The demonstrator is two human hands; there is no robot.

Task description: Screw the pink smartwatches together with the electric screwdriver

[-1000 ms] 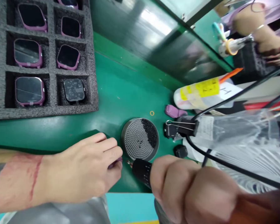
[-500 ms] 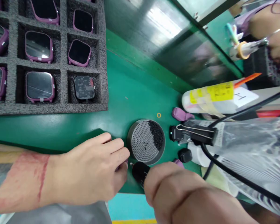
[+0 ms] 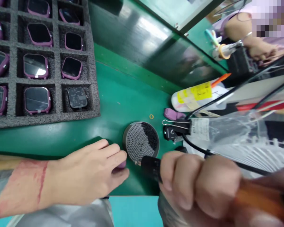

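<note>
One left hand [image 3: 92,171], palm down near the front edge of the table [image 3: 130,88], grips a purple part [image 3: 122,164], protruding rightward; the right hand [image 3: 198,183] clenches a screwdriver [image 3: 150,167].

A passage is left across the counter [image 3: 118,82] between foam tray [image 3: 95,91] and bottle [image 3: 194,94]; closer in, it is blocked by the dish [image 3: 135,138].

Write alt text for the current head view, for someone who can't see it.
A person's right hand grips a screwdriver-like tool, its tip near a round dish partly covered with small black pieces; the left hand holds a mostly hidden purple part. At upper left, a gray foam tray holds square, mostly purple-cased watch bodies.
</note>
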